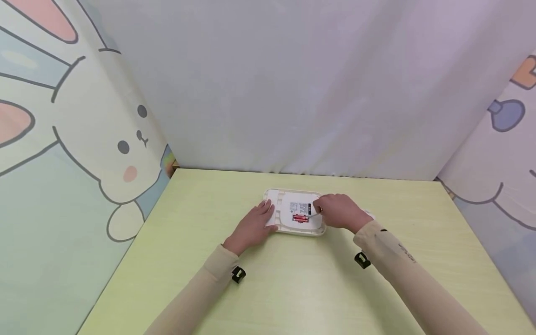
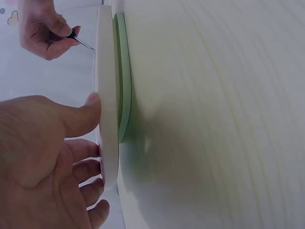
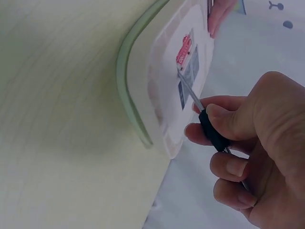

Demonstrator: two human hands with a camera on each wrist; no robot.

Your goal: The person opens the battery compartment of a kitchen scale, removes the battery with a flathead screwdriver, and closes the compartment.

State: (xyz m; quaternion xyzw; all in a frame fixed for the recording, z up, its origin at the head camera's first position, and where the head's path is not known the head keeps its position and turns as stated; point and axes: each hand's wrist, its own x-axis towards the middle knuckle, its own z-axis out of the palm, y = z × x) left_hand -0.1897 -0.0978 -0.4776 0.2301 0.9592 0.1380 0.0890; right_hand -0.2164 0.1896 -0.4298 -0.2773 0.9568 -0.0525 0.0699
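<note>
A white bathroom scale (image 1: 276, 199) lies face down on the pale green table, its green glass top (image 2: 125, 71) underneath. Red batteries (image 1: 300, 217) show in the open compartment on its back. My left hand (image 1: 253, 225) rests flat on the scale's left side, with the thumb (image 2: 83, 114) against the rim (image 2: 108, 95). My right hand (image 1: 339, 211) grips a small black-handled screwdriver (image 3: 212, 129) at the scale's right side. Its metal tip reaches the red batteries (image 3: 183, 47). The scale's body (image 3: 162, 95) fills the middle of the right wrist view.
The table (image 1: 293, 288) is boxed in by a white curtain (image 1: 293, 93) at the back and cartoon-printed cloths on both sides. A small white piece (image 1: 369, 215) peeks out behind my right wrist. Black clips (image 1: 237, 274) sit on both sleeves.
</note>
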